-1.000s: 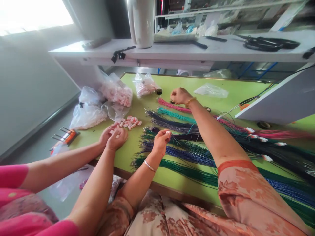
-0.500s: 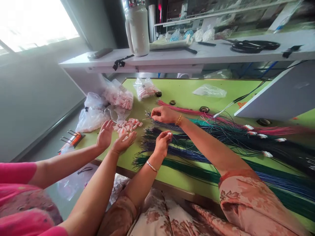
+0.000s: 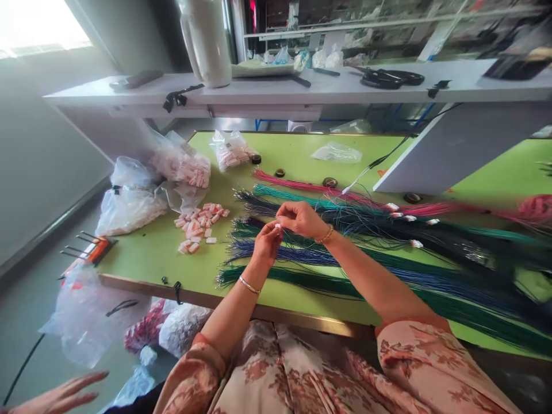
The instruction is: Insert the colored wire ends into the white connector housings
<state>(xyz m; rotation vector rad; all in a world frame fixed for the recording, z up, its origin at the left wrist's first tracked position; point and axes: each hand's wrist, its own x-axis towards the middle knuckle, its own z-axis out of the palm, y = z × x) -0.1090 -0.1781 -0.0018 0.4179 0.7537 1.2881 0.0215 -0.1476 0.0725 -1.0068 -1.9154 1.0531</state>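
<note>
My left hand (image 3: 268, 242), with a silver bangle at the wrist, pinches a small white plastic connector (image 3: 278, 226). My right hand (image 3: 301, 219) meets it from the right, thumb and forefinger pressed together at the connector. Whatever lies between those fingertips is too small to make out. Both hands are over bundles of thin wires with metal tips at their left ends: black wires (image 3: 254, 202), blue wires (image 3: 314, 256) and green wires (image 3: 297, 278). Left of my hands lies a loose pile of white and orange connectors (image 3: 199, 223).
Bags of connectors (image 3: 183, 167) stand at the table's left. Tape rolls (image 3: 330, 182) and pink wires (image 3: 293, 180) lie farther back. A white shelf (image 3: 267, 98) spans the green table (image 3: 164, 261). A co-worker's hand (image 3: 71, 395) shows at bottom left.
My right hand has come back from the wire tips to the connector in my left hand. The co-worker's hands have left the connector pile. The view has shifted right.
</note>
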